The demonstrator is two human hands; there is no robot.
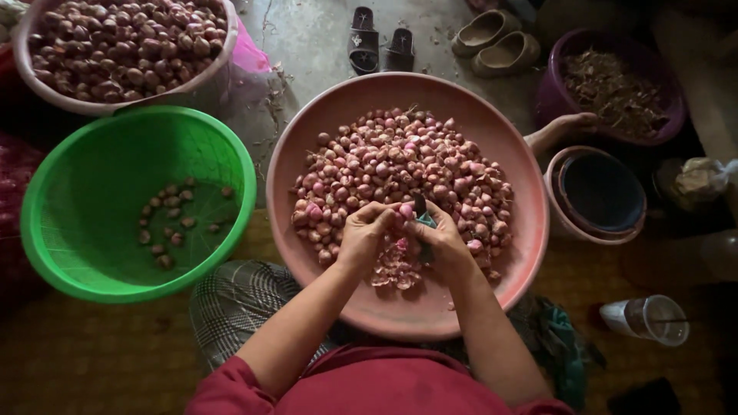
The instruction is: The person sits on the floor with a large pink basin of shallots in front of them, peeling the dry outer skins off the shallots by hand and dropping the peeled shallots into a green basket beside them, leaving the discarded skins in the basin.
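While our left hand [367, 234] pinches a shallot [405, 210] over the pink basin [492, 131], our right hand [440, 240] grips a small knife [420, 207], blade pointing away from us. We judge peeling underway; next calls for a shallow cut. Skins [396, 273] lie below, a green basket [92, 154] left.

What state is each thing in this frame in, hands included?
Left hand: closed on a pink shallot.
Right hand: gripping a small knife.
Pink basin: holds peeled shallots, with a heap of skins near the hands.
Green basket: nearly empty, a few shallots inside.
White tub: full of unpeeled shallots.
Purple tub: holds dry skins.
Plastic cup: lying on its side.
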